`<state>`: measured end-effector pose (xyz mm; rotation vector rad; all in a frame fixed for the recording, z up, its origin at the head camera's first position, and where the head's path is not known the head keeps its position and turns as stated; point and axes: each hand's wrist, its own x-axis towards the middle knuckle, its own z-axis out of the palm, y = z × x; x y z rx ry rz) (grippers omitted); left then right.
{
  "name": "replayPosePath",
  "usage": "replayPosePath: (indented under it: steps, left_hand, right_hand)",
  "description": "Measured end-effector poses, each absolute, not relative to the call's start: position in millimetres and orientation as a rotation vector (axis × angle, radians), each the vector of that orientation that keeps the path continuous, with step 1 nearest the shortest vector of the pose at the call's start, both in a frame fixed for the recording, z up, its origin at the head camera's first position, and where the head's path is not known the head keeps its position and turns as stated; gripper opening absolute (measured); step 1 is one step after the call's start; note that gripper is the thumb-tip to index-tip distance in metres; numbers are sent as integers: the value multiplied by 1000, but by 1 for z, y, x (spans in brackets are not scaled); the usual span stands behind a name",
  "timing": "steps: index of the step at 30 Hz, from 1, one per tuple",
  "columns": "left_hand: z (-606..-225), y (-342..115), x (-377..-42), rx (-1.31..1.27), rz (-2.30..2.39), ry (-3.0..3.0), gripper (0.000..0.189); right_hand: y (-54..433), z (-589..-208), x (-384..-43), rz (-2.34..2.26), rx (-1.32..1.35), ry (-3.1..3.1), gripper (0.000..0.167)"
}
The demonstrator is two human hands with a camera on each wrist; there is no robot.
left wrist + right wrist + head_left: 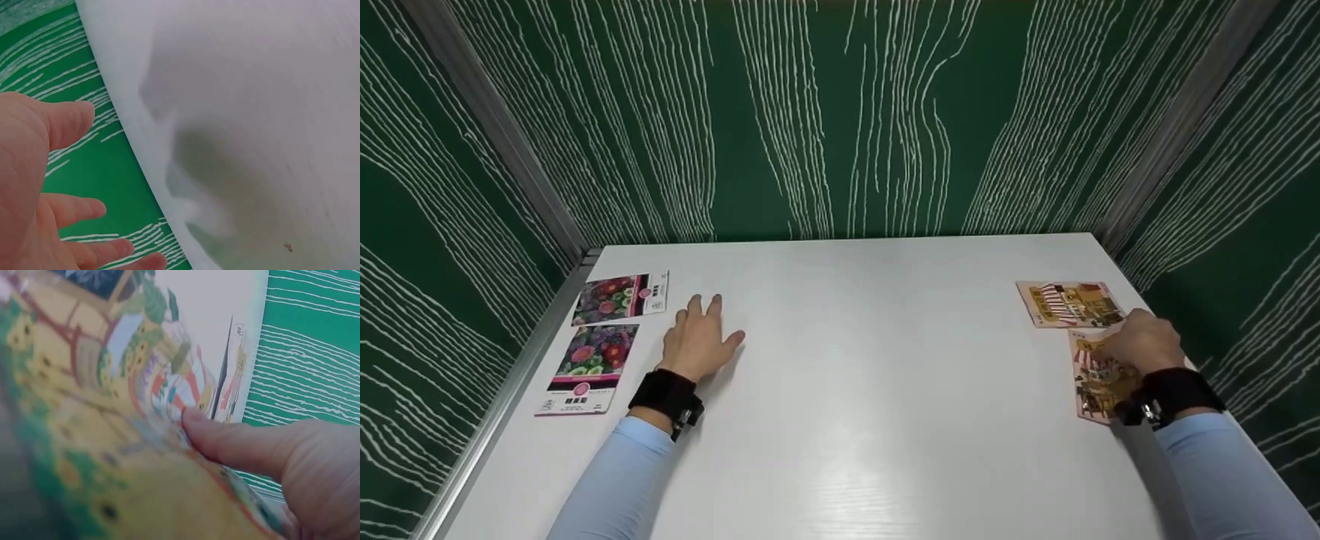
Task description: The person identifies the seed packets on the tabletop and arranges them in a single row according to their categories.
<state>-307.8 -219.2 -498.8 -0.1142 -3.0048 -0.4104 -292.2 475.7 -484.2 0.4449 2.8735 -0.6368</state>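
Note:
On the right of the table, my right hand [1147, 343] pinches a yellow illustrated paper packet [1099, 386] by its upper part. In the right wrist view the thumb lies on the printed face of that packet [129, 455], which looks bent and close to the camera. Just beyond it lies a second yellow packet [1072, 304] with a red-and-white striped awning. My left hand [697, 341] has its fingers spread and holds nothing. Left of it are two flower-photo packets, one lying crosswise [611, 298] and one lengthwise [592, 364].
A white table [855, 360] stretches between the two pairs of packets. Green panels with white wavy lines [840, 120] stand behind and at both sides. A metal rail [495, 427] runs along the table's left edge.

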Motion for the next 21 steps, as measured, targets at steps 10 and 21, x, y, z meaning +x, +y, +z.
replayPosePath:
  steps: [10, 21]
  left_hand:
    - [-497, -217, -308, -125, -416, -3007, 81]
    - [-494, -211, -308, -164, -406, -2989, 75]
  right_hand:
    - [474, -467, -286, -792, 471, 2855, 65]
    - [458, -447, -279, -769, 402, 2933, 70]
